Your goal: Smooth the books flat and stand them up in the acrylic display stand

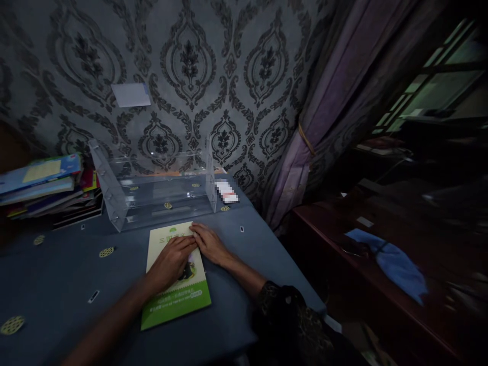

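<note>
A thin book [183, 300] with a cream and green cover lies closed on the blue-grey tablecloth. My left hand [173, 259] rests across its cover, fingers stretched toward the upper right corner. At that corner my right hand [209, 243] lies along the book's right edge, its fingers flat and reaching over the cover. The fingertips of both hands meet near the edge; what is beneath them is hidden. Just behind the book stands a clear acrylic rack [163, 195] with slanted sides.
A stack of books [46, 185] sits on the left of the table [125, 284]. A small pixelated white and red item [226, 191] lies right of the rack. Against the patterned wall hangs a tied purple curtain [293, 168]. Blue cloth [396, 264] covers part of a dark red surface at right.
</note>
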Motion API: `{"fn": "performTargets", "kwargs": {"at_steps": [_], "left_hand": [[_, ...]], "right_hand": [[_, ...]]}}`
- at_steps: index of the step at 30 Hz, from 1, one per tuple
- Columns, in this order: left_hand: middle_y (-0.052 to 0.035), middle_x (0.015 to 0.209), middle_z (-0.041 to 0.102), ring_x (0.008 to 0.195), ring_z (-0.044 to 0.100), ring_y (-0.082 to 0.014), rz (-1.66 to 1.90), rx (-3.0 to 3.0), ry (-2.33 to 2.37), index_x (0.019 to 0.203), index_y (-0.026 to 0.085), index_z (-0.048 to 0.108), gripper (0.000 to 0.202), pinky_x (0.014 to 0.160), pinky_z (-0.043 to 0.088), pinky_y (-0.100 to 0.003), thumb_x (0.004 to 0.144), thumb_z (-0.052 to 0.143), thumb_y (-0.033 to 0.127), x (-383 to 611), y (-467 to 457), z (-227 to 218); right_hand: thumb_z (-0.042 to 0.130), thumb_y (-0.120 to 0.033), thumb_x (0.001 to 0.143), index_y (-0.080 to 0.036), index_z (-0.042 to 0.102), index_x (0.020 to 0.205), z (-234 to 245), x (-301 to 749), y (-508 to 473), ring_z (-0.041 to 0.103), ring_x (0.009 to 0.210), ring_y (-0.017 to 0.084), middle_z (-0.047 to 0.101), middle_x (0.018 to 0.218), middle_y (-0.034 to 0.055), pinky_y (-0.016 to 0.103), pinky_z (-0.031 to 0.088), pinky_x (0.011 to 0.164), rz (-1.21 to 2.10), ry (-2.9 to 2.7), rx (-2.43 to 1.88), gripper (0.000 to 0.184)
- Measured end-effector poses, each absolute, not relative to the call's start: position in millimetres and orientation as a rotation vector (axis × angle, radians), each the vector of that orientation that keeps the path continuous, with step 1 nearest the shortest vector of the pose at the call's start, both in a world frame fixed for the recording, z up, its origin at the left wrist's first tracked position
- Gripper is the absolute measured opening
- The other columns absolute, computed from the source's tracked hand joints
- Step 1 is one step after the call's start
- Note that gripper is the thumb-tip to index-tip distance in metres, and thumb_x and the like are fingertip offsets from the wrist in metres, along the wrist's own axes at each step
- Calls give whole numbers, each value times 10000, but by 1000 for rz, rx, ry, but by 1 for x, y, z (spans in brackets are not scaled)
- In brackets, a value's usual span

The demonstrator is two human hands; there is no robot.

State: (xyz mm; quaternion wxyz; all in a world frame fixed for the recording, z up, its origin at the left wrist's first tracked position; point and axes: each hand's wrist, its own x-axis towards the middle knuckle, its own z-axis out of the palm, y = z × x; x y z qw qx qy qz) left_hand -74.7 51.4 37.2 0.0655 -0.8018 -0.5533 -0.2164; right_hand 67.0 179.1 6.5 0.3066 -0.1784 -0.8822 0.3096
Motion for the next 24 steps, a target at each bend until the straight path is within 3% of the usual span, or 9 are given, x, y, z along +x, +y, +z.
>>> {"fn": "performTargets", "kwargs": {"at_steps": [11, 24], "left_hand": [[-118, 1282, 675, 1209, 601, -260, -679, -2441, -1680, 1313, 196, 622, 493, 1019, 483, -467, 879, 459, 26, -72, 48, 34], [-99, 1282, 678, 1249, 580, -247, -626, -2607, -1724, 1291, 199, 635, 433, 1028, 454, -458, 919, 457, 68, -66, 32, 47]], "right_hand": [[419, -200, 983, -189, 630, 1272, 1, 66, 182, 528, 1323, 226, 612, 1372, 143, 461, 423, 1119, 813, -2328, -464, 358], [437, -192, 954, -181, 637, 1260, 4, 62, 184, 519, 1321, 238, 608, 1368, 129, 462, 401, 1135, 870, -2362, -469, 366]]}}
